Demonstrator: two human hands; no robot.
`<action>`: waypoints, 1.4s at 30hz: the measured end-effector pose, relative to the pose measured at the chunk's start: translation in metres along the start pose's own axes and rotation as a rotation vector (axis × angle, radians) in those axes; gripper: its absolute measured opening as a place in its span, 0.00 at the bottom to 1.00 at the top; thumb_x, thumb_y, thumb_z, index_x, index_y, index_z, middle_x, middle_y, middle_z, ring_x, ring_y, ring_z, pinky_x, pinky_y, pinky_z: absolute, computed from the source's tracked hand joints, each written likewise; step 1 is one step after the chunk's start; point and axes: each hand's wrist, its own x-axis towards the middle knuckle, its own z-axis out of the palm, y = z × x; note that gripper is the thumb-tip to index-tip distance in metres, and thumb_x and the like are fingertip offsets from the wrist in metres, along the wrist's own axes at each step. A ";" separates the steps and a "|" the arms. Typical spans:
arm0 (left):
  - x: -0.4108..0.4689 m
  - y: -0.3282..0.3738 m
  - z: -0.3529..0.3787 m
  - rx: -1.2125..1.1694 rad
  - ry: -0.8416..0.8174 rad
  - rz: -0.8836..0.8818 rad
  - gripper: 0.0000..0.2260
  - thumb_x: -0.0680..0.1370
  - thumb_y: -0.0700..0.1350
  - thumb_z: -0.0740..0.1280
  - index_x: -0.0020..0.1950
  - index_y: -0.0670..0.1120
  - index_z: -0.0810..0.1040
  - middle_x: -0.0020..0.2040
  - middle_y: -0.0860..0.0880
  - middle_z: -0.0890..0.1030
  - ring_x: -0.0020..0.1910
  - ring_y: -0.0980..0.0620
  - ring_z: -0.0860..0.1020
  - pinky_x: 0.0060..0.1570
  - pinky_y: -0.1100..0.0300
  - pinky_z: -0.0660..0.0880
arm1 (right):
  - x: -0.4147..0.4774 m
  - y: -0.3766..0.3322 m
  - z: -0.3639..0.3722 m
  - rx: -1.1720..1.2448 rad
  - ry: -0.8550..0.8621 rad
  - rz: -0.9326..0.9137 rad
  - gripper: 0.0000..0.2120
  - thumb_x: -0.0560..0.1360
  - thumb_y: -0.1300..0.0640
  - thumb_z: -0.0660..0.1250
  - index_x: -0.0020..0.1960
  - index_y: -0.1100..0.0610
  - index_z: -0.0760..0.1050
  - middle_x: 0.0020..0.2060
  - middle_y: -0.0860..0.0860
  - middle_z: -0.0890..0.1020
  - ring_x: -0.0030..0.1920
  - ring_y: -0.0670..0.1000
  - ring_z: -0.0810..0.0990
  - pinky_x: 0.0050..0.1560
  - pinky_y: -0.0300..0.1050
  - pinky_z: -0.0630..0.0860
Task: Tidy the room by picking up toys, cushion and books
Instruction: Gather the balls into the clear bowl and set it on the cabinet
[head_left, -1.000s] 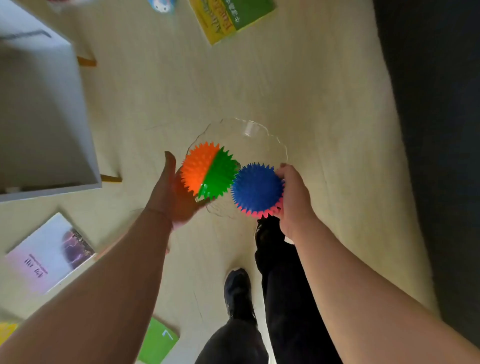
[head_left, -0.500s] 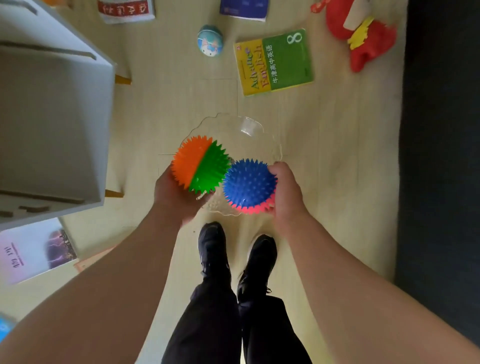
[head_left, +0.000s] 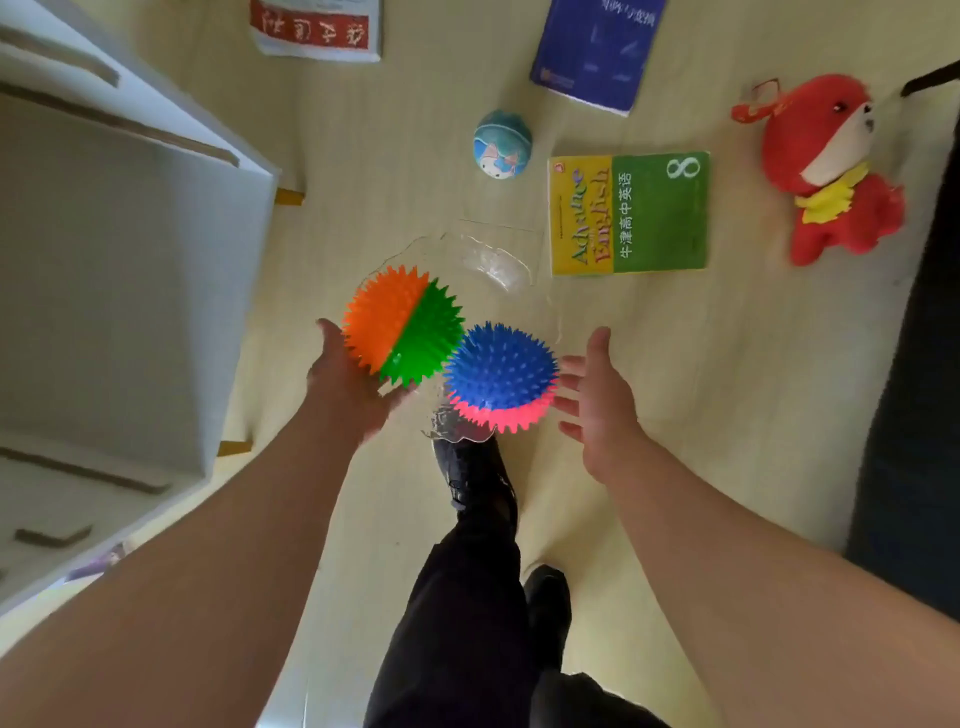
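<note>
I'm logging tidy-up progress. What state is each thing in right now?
Clear scalloped plastic bowl: off the floor, carried.
Orange-and-green spiky ball: in the bowl.
Blue-and-pink spiky ball: in the bowl, against the other ball.
Left hand: cupped under the bowl.
Right hand: open, fingers spread.
Yellow-and-green textbook: closed, on the floor.
Teal cartoon ball: on the floor.
Red plush dog: lying on the floor.

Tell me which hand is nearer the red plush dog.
Right. The right hand hovers open beside the blue-and-pink spiky ball, toward the red plush dog. The left hand cups the clear bowl under the orange-and-green ball, farther across.
</note>
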 end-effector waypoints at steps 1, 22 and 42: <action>0.003 0.011 0.001 0.007 -0.007 0.013 0.27 0.79 0.69 0.54 0.65 0.52 0.76 0.64 0.48 0.79 0.60 0.47 0.78 0.47 0.44 0.80 | 0.010 -0.008 0.006 -0.072 0.040 -0.005 0.35 0.79 0.29 0.45 0.66 0.52 0.75 0.57 0.51 0.80 0.57 0.55 0.79 0.60 0.55 0.74; 0.115 0.055 -0.035 -0.175 0.080 -0.010 0.18 0.85 0.58 0.52 0.66 0.57 0.78 0.61 0.50 0.83 0.61 0.46 0.79 0.52 0.45 0.78 | 0.190 -0.176 0.129 -1.598 0.202 -0.786 0.39 0.78 0.46 0.63 0.81 0.53 0.47 0.81 0.58 0.50 0.78 0.65 0.55 0.76 0.63 0.55; 0.023 0.064 -0.020 -0.197 0.173 -0.057 0.19 0.86 0.58 0.50 0.63 0.55 0.78 0.58 0.50 0.83 0.56 0.48 0.81 0.49 0.46 0.79 | 0.062 -0.169 0.098 -0.448 -0.020 -0.704 0.43 0.67 0.47 0.78 0.77 0.52 0.63 0.58 0.46 0.78 0.53 0.42 0.80 0.57 0.39 0.79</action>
